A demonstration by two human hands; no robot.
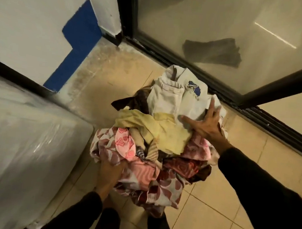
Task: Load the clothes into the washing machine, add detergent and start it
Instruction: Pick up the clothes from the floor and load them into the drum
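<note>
A person bends over a heap of clothes [153, 138] on a tiled floor [230, 205], beside a white washer [15, 138] wrapped in clear plastic at the floor's left edge. The left hand [110, 175] is clenched on a pink-and-maroon patterned cloth [140, 176] at the heap's near-left side. The right hand [204, 122], fingers spread wide, presses flat on pale jeans [174, 96] at the heap's far-right side, gripping nothing that can be seen. A yellow cloth [156, 127] lies crumpled between the two hands, on top of the heap. Both arms wear dark sleeves [261, 189]. A glass sliding door [228, 29] in a black frame runs along the floor's far edge, just beyond the heap; a dark rag [213, 51] shows through the glass.
</note>
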